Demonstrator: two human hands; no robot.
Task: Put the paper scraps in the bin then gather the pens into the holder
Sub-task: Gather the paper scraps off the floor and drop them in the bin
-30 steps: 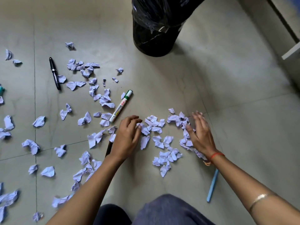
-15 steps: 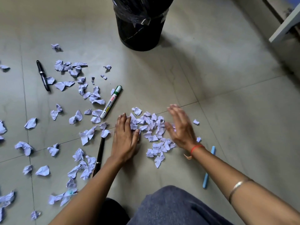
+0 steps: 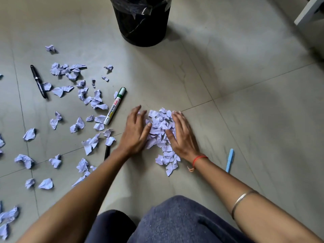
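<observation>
A heap of pale lilac paper scraps [image 3: 161, 125] lies on the tiled floor between my hands. My left hand [image 3: 135, 133] presses flat against its left side, fingers spread. My right hand [image 3: 182, 135] presses against its right side, fingers spread. Several more scraps [image 3: 77, 123] are strewn to the left. A white whiteboard marker with a green cap [image 3: 114, 106] lies left of my left hand. A black pen [image 3: 38, 81] lies far left, another black pen [image 3: 107, 152] shows beside my left forearm, and a light blue pen [image 3: 229, 160] lies right of my right wrist. No pen holder is in view.
A black bin with a black plastic liner [image 3: 142, 23] stands at the top centre on the floor. A white furniture edge [image 3: 308, 13] shows at the top right. My knee in blue-grey cloth [image 3: 175, 221] fills the bottom centre.
Both hands have swept inward across the floor, pushing the spread scraps into one tight heap between them. The view has shifted, so the bin sits more central.
</observation>
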